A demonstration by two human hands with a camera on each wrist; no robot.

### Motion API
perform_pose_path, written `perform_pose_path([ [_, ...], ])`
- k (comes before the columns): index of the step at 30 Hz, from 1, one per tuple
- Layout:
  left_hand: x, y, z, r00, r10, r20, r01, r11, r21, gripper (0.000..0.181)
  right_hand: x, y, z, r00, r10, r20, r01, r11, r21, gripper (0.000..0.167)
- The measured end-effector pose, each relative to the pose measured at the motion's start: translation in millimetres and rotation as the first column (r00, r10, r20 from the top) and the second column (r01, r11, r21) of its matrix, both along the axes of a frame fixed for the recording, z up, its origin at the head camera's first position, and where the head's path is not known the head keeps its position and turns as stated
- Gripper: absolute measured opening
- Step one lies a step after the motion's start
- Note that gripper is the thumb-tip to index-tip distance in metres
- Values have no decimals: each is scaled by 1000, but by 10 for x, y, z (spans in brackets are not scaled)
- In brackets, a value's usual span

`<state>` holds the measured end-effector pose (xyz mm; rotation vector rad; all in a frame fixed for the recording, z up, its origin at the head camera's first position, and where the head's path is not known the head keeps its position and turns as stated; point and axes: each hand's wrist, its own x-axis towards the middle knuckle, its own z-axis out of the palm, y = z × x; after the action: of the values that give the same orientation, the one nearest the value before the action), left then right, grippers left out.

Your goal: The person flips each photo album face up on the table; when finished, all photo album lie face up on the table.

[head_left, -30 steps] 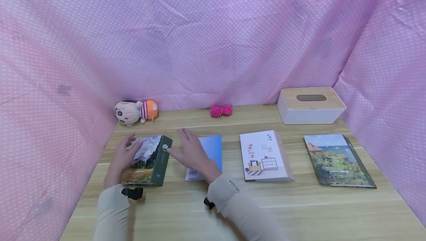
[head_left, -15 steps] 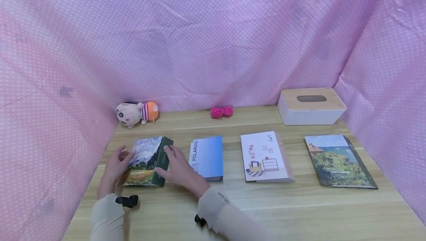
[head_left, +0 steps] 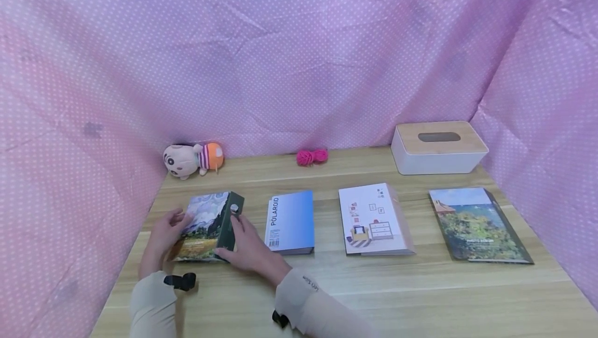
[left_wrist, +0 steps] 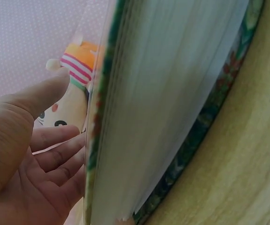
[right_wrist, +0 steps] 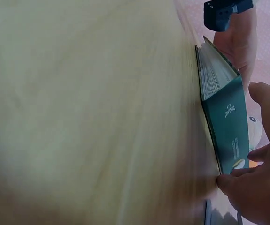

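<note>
A thick photo album [head_left: 204,224] with a painted landscape cover and dark green spine lies flat at the table's left. My left hand [head_left: 161,234] is at its left, page-edge side, fingers loosely bent and thumb apart from the cover. In the left wrist view that hand [left_wrist: 31,164] is beside the album's page block [left_wrist: 163,93], fingertips by the cover edge. At the spine is my right hand [head_left: 252,249], thumb and fingers spread along it. The right wrist view shows this hand [right_wrist: 266,173] with fingertips against the green spine [right_wrist: 228,122].
To the right lie a blue POLAROID album [head_left: 291,221], a white illustrated album [head_left: 374,221] and a garden-painting album [head_left: 478,226]. Along the back are a plush doll [head_left: 193,160], pink yarn [head_left: 312,157] and a wood-topped tissue box [head_left: 439,148]. Pink dotted cloth [head_left: 299,57] surrounds the table.
My right hand has moved left and nearer, from over the blue album to the green spine. My left hand has drawn back from above the landscape cover to its left edge.
</note>
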<state>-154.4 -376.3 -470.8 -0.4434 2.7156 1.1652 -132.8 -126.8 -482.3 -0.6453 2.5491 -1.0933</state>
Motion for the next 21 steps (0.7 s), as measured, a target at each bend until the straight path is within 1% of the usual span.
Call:
perform_pose_path([
  [8, -20, -25, -34, 998, 29, 62, -30, 999, 18, 78, 20, -60, -45, 1000, 9, 16, -9, 1000, 13, 89],
  [15, -35, -14, -58, 998, 22, 59, -25, 999, 41, 73, -10, -60, -93, 999, 23, 42, -23, 1000, 5, 91],
  [18, -33, -12, -65, 997, 28, 75, -32, 998, 48, 74, -11, -57, -98, 998, 21, 67, -20, 1000, -18, 91],
  [21, -32, -8, -65, 996, 32, 88, -37, 998, 51, 74, -14, -46, -100, 994, 19, 105, -13, 998, -64, 90],
])
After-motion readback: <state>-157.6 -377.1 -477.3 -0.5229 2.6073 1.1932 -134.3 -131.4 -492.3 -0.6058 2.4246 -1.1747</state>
